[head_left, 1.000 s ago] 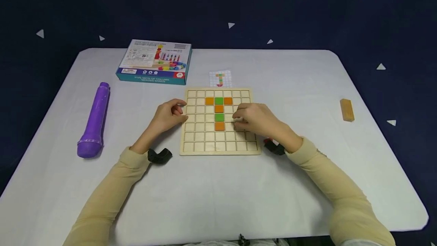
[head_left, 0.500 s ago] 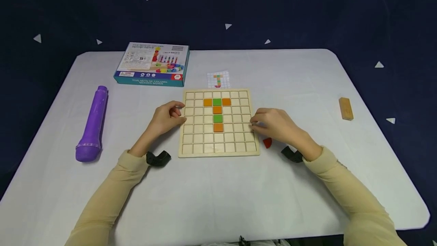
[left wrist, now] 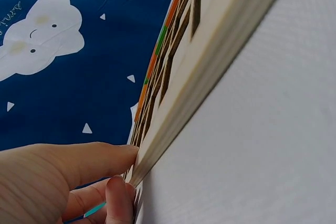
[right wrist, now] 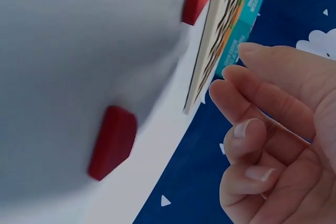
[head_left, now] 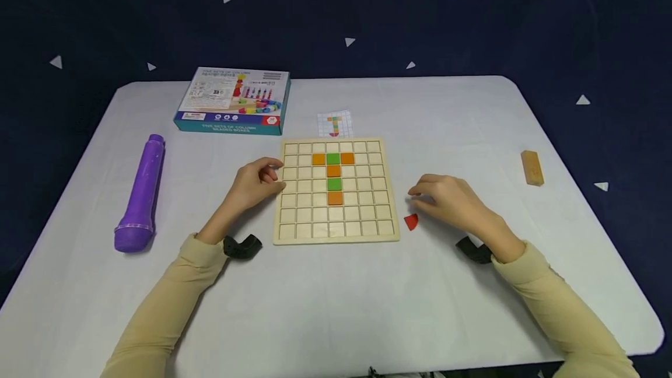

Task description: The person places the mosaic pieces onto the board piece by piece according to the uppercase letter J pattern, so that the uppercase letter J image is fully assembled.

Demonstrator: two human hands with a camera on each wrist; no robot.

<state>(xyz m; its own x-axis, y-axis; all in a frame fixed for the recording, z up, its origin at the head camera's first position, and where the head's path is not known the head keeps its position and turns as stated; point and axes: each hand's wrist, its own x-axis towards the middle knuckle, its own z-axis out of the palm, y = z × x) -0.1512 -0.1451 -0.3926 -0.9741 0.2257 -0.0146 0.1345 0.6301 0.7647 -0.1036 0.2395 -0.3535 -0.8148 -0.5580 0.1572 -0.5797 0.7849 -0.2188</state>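
My left hand (head_left: 254, 182) is at the left edge of a wooden grid board (head_left: 388, 238), thumb and index fingertips touching its side; the left wrist view shows the thumb (left wrist: 105, 160) against the board's rim. Orange and green square tiles form a T on the grid, with a green tile (head_left: 333, 184) and an orange tile (head_left: 335, 198) low in its stem. To the right of the board, my right hand (head_left: 446, 200) hovers with fingers loosely bent, nothing between them. Close by lies a red quarter-round piece (head_left: 411, 222). A second red piece (right wrist: 113, 142) shows in the right wrist view.
Behind the board lies a small pattern card (head_left: 336, 123) with a coloured T-like figure. A teal game box (head_left: 233, 101) sits at the back left, a purple microphone (head_left: 140, 191) at the left. At the far right stands a wooden block (head_left: 532, 168).
My right hand has moved off the board to the right and toward me, uncovering a red piece. The left hand has stayed at the board's edge. The tiles have not changed.
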